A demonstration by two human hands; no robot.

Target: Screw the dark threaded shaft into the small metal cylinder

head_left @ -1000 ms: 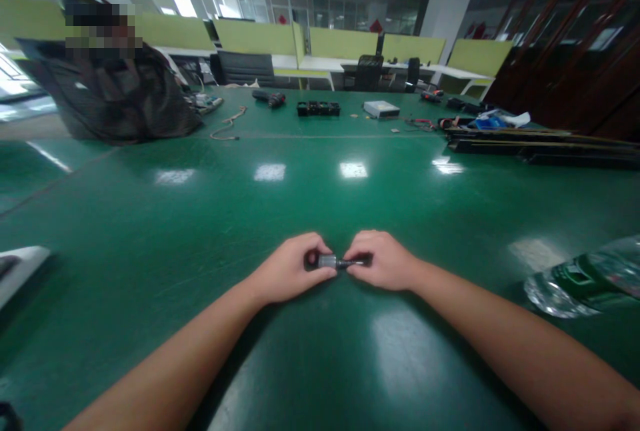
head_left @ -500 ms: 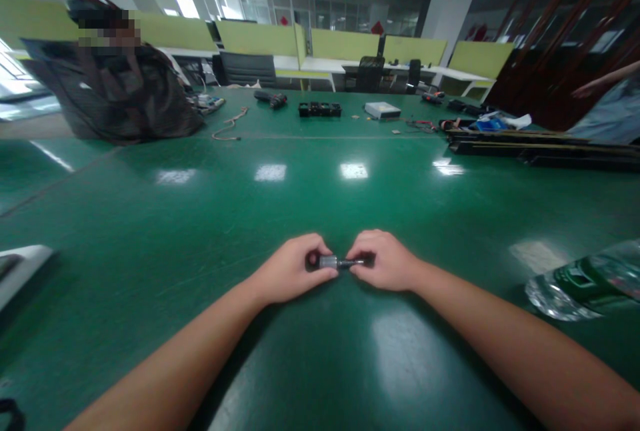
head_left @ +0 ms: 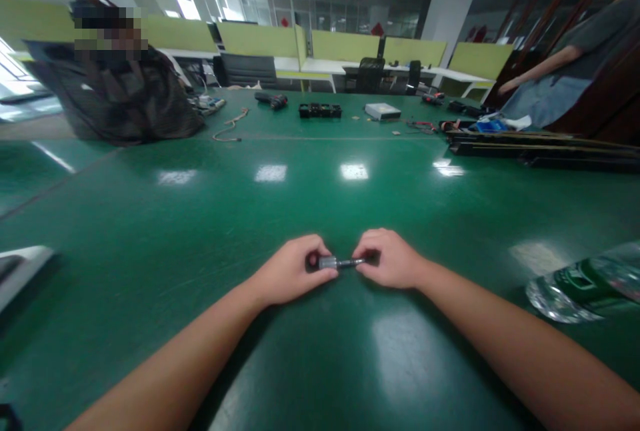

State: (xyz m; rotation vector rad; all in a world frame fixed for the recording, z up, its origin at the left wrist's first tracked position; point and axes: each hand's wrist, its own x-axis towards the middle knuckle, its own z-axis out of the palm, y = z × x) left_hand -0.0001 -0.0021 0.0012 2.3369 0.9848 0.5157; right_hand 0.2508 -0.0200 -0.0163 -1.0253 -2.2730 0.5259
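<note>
A short screwdriver (head_left: 329, 262) with a grey and dark handle and a thin metal shaft lies sideways just above the green table. Its handle is in the curled fingers of my left hand (head_left: 293, 270), thumb below and forefinger above. At the other end, my right hand (head_left: 387, 259) is closed around the tip of the shaft, with thumb and fingertips near each other. The very end of the tip is partly hidden by these fingers. A stretch of bare shaft shows between the two hands.
On the green table (head_left: 300, 204), a water bottle (head_left: 580, 288) lies at right and a pale-edged object (head_left: 25, 268) at left. Farther back are a black bag (head_left: 135, 101), a black part (head_left: 320, 110), a white box (head_left: 383, 111) and dark strips (head_left: 540, 144). A person (head_left: 565, 71) stands at the right.
My right hand has slid a little to the right along the shaft, so more metal shows. My left hand stays put. The person at the right has come farther into view.
</note>
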